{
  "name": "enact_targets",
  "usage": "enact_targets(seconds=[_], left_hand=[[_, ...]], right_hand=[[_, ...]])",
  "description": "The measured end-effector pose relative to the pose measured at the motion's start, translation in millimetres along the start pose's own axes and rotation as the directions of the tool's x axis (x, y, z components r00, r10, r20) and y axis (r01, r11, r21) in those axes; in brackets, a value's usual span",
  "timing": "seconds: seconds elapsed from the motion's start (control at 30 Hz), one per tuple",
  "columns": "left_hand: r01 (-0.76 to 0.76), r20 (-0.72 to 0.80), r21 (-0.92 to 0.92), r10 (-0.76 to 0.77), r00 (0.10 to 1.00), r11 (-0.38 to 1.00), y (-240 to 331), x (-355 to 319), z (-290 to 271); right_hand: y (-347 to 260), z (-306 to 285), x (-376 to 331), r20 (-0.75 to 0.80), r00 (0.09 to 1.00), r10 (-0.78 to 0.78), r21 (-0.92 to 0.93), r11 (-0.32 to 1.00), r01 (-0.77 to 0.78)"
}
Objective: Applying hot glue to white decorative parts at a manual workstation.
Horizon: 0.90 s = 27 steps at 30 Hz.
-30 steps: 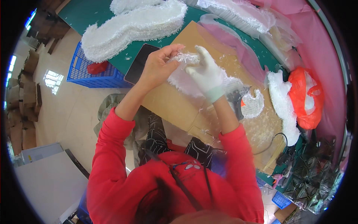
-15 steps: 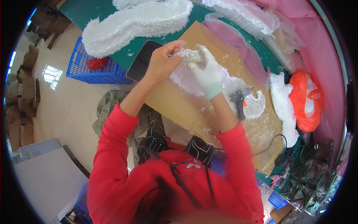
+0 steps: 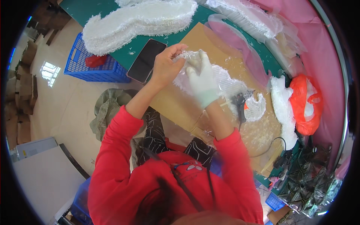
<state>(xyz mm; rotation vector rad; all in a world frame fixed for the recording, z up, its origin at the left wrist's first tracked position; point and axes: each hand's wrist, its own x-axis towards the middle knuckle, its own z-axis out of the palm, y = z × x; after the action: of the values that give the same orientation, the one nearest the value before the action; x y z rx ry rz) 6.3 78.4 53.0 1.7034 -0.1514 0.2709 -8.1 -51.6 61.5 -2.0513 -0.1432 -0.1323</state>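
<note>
A white curved piece with a shaggy, fringed edge lies over a brown cardboard sheet. My bare left hand pinches the far left end of this piece between thumb and fingers. Opposite it, my right hand, in a white glove, grips the same end, with the thumb and fingers closed on the fringe. The hands are close together, and that end is lifted a little. A black glue gun with an orange part rests on the piece's right portion, its cord trailing over the cardboard.
A dark phone lies left of my left hand. Stacked white fringed pieces are at the far left of the green table, above a blue crate. Sheer pink fabric lies beyond the cardboard; a red plastic bag stands at right.
My right hand has shifted slightly left and turned more upright, uncovering more of the fringed piece. My left hand keeps its pinch. The whole view has shifted slightly.
</note>
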Motion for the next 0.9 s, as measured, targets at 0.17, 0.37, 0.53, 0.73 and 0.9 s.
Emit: enact_targets(seconds=[0.17,0.37,0.53,0.73,0.9], left_hand=[[0.0,0.0,0.008,0.0,1.0,1.0,-8.7,-0.5,-0.4],[0.037,-0.007,0.047,-0.037,0.999,0.998,-12.5,-0.7,-1.1],[0.077,0.024,-0.139,-0.075,0.997,0.987,-22.7,2.2,0.7],[0.1,-0.053,-0.041,-0.102,0.993,0.994,-22.6,4.5,-4.3],[0.116,-0.01,-0.188,-0.121,0.993,0.975,-33.9,4.7,-7.9]], right_hand=[[-18.3,3.6,-3.2,0.02,0.986,-0.165,-0.288,0.944,0.164],[-39.8,3.1,4.1,0.16,0.954,-0.255,-0.625,0.721,0.298],[-39.1,4.4,20.9,0.347,0.913,-0.214,-0.691,0.599,0.404],[-55.4,-2.9,31.3,0.446,0.887,-0.122,-0.67,0.611,0.421],[-34.7,-28.6,37.9,0.213,0.934,-0.287,-0.249,0.908,0.336]])
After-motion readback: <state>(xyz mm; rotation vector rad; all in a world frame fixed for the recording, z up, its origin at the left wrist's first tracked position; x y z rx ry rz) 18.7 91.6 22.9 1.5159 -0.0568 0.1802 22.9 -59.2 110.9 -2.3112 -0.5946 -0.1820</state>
